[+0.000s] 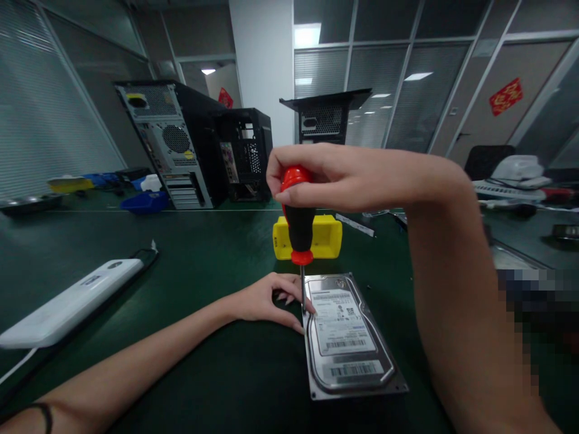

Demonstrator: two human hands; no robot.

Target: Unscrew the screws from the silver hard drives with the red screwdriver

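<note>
Drive (346,334) lies flat on mat (203,253) (label up). Screwdriver (298,226) is gripped upright by right hand (335,178), tip at its left edge. Left hand (271,299) rests beside it, holding nothing.

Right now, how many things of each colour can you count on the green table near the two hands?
Silver metal hard drive with white label: 1
Red and black screwdriver, held upright in the right hand: 1
Yellow plastic box: 1
White flat device: 1
Blue plastic tray: 1
Total: 5

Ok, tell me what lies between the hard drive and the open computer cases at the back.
In the head view, a yellow holder stands on the green mat between the hard drive and the computer cases.
</note>
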